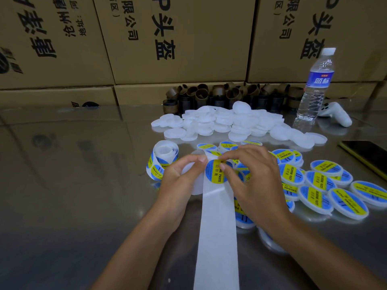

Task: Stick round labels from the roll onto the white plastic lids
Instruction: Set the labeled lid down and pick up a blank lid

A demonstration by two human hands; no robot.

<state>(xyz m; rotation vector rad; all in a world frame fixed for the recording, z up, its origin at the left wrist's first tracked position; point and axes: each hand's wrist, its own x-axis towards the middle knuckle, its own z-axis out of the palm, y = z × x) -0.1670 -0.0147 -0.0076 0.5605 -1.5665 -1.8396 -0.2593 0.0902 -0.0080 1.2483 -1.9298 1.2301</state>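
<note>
Brown cardboard boxes (178, 38) with black print wall off the back, and a shiny steel table (73, 185) fills the frame below them. Upper centre, a heap of bare white lids (230, 122) lies in front of a cluster of brown cardboard cores (219, 95). To the upper right stands a water bottle (314, 88), with a white controller (339, 114) beside it and a dark phone (368, 153) at the right edge. The label roll (161, 162) stands on edge left of centre. From mid-frame its bare backing strip (217, 237) runs down to the bottom edge. At centre the left hand (178, 176) curls its fingers round a single white lid (194, 181), thumb tip up at the strip's edge. The right hand (251, 174) pinches the top of a blue-and-yellow round label (215, 170) between thumb and forefinger, its other fingers loosely bent. I can't tell whether the label is peeled free of the strip. Labelled lids (314, 185) lie spread overlapping across centre right.
</note>
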